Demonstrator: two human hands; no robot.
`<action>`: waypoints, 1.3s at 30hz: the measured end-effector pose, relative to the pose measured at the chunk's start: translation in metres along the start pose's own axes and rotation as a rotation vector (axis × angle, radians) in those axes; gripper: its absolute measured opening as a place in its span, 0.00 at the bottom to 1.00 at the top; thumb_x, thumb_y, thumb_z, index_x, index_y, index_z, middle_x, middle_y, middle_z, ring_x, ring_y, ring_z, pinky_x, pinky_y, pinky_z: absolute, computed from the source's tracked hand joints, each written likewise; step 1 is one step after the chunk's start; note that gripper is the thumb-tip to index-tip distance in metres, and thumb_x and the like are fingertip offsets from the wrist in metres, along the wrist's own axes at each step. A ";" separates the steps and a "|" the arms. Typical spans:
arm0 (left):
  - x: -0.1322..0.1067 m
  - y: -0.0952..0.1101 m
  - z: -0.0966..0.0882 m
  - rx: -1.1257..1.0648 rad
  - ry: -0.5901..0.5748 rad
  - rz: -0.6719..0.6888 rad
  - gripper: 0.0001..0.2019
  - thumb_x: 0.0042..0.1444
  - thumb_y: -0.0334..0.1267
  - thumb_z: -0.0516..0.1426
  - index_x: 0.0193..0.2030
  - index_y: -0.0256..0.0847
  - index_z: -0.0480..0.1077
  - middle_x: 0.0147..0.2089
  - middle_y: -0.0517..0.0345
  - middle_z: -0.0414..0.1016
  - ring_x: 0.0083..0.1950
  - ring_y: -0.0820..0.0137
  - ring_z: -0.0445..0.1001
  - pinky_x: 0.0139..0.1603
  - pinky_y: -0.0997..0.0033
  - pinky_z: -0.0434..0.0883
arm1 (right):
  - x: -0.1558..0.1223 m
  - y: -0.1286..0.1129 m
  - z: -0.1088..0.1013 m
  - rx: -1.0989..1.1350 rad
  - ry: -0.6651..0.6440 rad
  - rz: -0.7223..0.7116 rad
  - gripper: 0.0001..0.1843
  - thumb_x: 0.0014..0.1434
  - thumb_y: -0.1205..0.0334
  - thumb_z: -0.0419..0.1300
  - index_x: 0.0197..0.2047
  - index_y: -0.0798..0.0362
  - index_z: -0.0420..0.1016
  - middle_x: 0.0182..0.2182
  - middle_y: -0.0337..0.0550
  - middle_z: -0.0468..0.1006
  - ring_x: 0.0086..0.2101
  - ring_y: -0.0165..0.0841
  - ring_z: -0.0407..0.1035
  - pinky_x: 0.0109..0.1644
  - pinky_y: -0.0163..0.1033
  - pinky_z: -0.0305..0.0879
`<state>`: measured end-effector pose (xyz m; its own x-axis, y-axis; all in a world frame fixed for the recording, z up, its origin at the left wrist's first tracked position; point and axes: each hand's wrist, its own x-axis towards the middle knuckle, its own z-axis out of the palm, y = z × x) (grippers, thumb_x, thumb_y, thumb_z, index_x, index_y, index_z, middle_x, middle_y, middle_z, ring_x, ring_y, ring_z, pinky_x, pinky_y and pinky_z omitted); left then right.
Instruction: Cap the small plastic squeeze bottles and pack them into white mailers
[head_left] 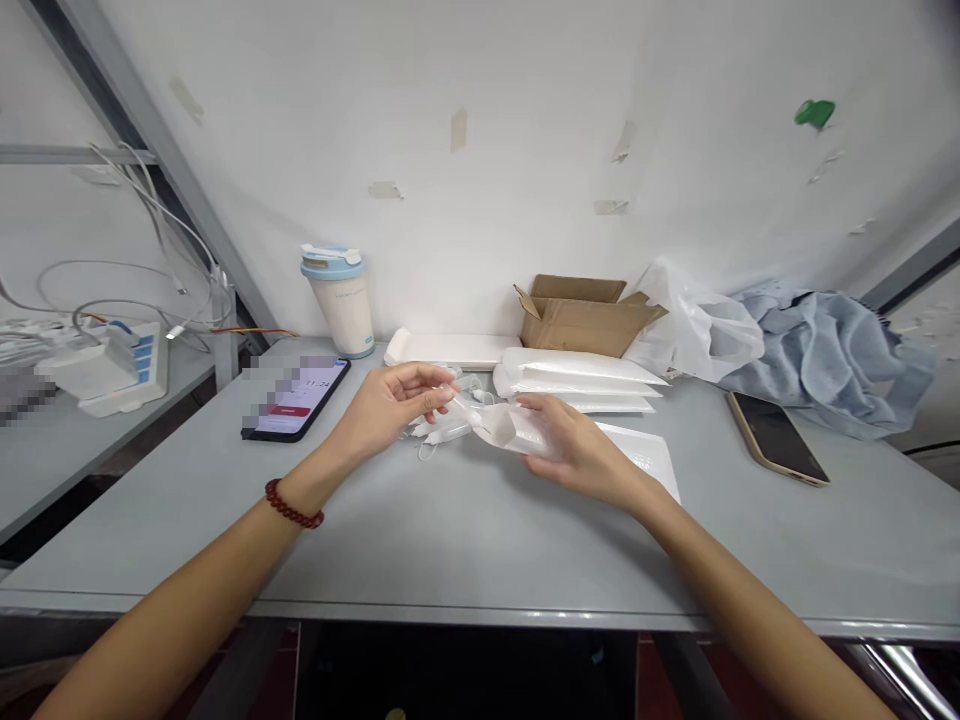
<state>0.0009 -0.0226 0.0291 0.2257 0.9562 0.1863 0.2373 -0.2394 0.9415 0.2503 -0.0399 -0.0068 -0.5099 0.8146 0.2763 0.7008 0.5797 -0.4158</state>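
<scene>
My left hand (390, 408), with a dark red beaded bracelet at the wrist, pinches a small, slim whitish piece (466, 408); its exact kind I cannot make out. The piece's lower end is at the mouth of a white bubble mailer (511, 430). Around that mailer my right hand (581, 448) is closed, and the mouth gapes toward the left hand. Behind and below the left fingers lie several small white pieces with thin loops (442, 432), partly hidden. A flat bubble mailer (649, 458) lies beyond the right wrist.
Stacked white mailers (581, 370) and a flat white packet (457, 348) lie toward the wall. Behind stand an open cardboard box (577, 325), a plastic bag (686, 325) and a lidded cup (341, 305). Phones lie left (300, 400) and right (776, 440); bluish cloth (825, 350) is far right.
</scene>
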 end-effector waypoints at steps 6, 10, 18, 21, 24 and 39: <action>-0.004 -0.019 0.014 0.152 -0.029 0.195 0.10 0.51 0.38 0.61 0.40 0.38 0.75 0.38 0.53 0.79 0.37 0.67 0.76 0.38 0.70 0.75 | -0.001 0.000 -0.001 0.006 0.043 -0.012 0.31 0.52 0.63 0.58 0.58 0.48 0.53 0.54 0.49 0.66 0.51 0.42 0.63 0.51 0.48 0.63; -0.009 -0.031 0.026 0.316 0.050 0.455 0.10 0.51 0.38 0.61 0.41 0.38 0.74 0.40 0.53 0.78 0.37 0.69 0.76 0.40 0.69 0.76 | -0.002 0.000 -0.003 -0.018 0.048 -0.005 0.30 0.53 0.64 0.58 0.58 0.50 0.53 0.54 0.51 0.66 0.51 0.42 0.64 0.51 0.48 0.64; -0.012 -0.039 0.038 0.346 0.156 0.483 0.07 0.50 0.38 0.63 0.33 0.38 0.71 0.34 0.56 0.78 0.32 0.71 0.75 0.33 0.73 0.75 | -0.002 -0.005 -0.002 -0.016 0.049 -0.021 0.30 0.52 0.65 0.57 0.58 0.49 0.53 0.53 0.51 0.67 0.51 0.43 0.64 0.49 0.49 0.65; -0.012 -0.039 0.039 0.407 0.166 0.501 0.05 0.51 0.37 0.62 0.31 0.38 0.72 0.33 0.57 0.77 0.31 0.72 0.73 0.31 0.73 0.70 | -0.002 -0.007 -0.001 -0.023 0.054 -0.053 0.30 0.52 0.65 0.57 0.58 0.48 0.54 0.53 0.50 0.67 0.51 0.43 0.64 0.50 0.50 0.65; -0.012 -0.040 0.040 0.425 0.107 0.476 0.05 0.56 0.34 0.58 0.30 0.39 0.73 0.33 0.57 0.77 0.33 0.71 0.73 0.33 0.72 0.68 | -0.002 -0.009 0.000 -0.031 0.051 -0.082 0.30 0.52 0.65 0.57 0.58 0.49 0.54 0.52 0.51 0.67 0.51 0.44 0.64 0.51 0.51 0.64; -0.005 -0.032 0.025 0.496 0.001 0.399 0.08 0.56 0.35 0.54 0.36 0.41 0.74 0.40 0.55 0.77 0.45 0.63 0.69 0.45 0.63 0.68 | -0.001 -0.005 -0.004 -0.142 0.107 -0.036 0.28 0.53 0.65 0.56 0.57 0.50 0.54 0.49 0.52 0.68 0.49 0.45 0.65 0.49 0.51 0.65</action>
<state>0.0158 -0.0238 -0.0091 0.3861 0.7775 0.4963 0.5447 -0.6264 0.5576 0.2488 -0.0434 -0.0015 -0.4855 0.7860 0.3828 0.7501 0.5994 -0.2793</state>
